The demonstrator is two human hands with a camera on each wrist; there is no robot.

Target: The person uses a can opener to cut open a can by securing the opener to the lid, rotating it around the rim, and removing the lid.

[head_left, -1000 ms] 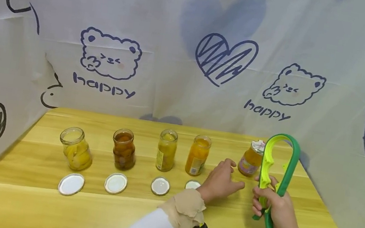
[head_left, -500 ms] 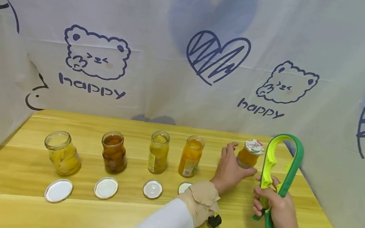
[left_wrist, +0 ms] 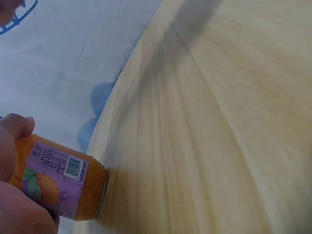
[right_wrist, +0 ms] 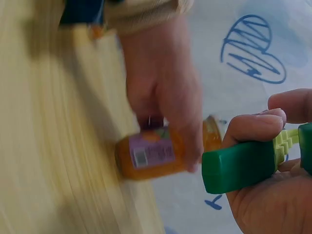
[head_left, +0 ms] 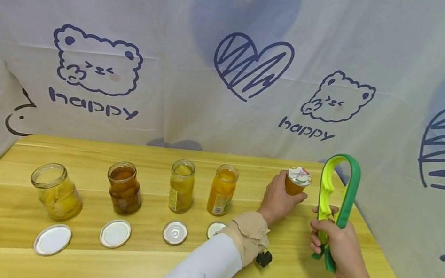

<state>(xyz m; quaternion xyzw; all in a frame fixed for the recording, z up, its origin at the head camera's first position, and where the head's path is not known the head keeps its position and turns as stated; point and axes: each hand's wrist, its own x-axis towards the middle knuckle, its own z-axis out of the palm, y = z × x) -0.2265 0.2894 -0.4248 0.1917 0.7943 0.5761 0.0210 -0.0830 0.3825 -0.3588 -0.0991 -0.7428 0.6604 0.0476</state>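
My left hand [head_left: 277, 200] grips a glass jar of orange fruit [head_left: 293, 188], fingers round one side and thumb round the other. On top sits a white patterned lid [head_left: 300, 174]. The left wrist view shows a purple label [left_wrist: 56, 180] with a barcode; whether the jar's base touches the table I cannot tell. To the right, my right hand [head_left: 345, 249] holds a green and yellow loop-shaped jar opener [head_left: 352, 190] by its handles, loop upward. The opener stands apart from the jar. Part of the jar is hidden by the left fingers.
Left of the hands stand lidless jars: one with orange fruit [head_left: 222, 191], one yellow-green [head_left: 181, 188], one dark brown [head_left: 124, 190] and a tilted-looking one with yellow fruit [head_left: 58, 194]. White lids [head_left: 175, 232] lie before them on the wooden table [head_left: 135, 274]. A printed cloth [head_left: 174, 56] hangs behind.
My left hand has reached right and closed round the lidded jar, which now stands more upright. The view has turned rightward. The right hand still holds the jar opener.
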